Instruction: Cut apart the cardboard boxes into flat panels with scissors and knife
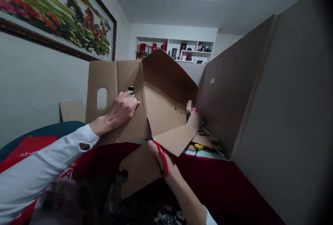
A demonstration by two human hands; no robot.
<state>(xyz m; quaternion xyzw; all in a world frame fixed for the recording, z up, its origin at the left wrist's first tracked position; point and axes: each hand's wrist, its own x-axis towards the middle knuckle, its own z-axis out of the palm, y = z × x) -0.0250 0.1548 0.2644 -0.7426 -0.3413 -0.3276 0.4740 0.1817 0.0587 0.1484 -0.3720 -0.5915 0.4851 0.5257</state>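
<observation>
On one cardboard box [161, 89] — two hands, one scissors [156, 145].

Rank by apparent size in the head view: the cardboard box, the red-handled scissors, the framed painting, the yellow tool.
1. cardboard box
2. framed painting, cut off by the frame edge, so its place against the box is unsure
3. red-handled scissors
4. yellow tool

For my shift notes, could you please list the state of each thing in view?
Cardboard box: opened out, flaps spread, partly cut.
Scissors: blades in the cardboard, red handles gripped.
Left hand: flat on a box panel.
Right hand: fingers closed in the scissor handles.
Large cardboard sheet: standing upright.
</observation>
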